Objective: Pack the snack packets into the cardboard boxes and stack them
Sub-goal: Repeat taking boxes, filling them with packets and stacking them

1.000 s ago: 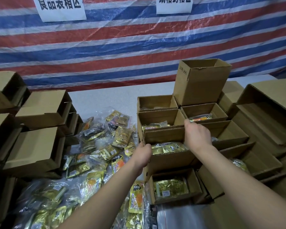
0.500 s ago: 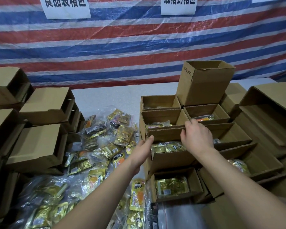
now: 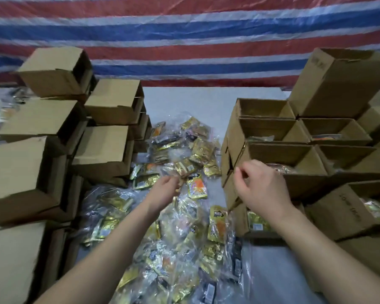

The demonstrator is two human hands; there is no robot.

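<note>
Left hand, centre of frame: fingers curled down into the top of the snack packets, tips touching a gold one. Looks like a pinch on it, but motion blur hides whether the grip is closed, so can't tell.

Right hand, right of centre: fingers loosely curled, thumb near forefinger, nothing in them. It hangs in front of the near-left corner of the open box, apparently not touching it. The nearest packets are left of and below it, apart from the fingers.

Packets run in a loose heap from mid-frame down to the bottom edge, gold foil with some orange and black, on the grey table.

Open boxes fill the right side in rows, mouths up, several with packets inside. One taller box stands on them at upper right.

Left side: stacked boxes lying on their sides, openings facing right.

Behind everything, a red, white and blue striped tarp spans the top of the frame.
</note>
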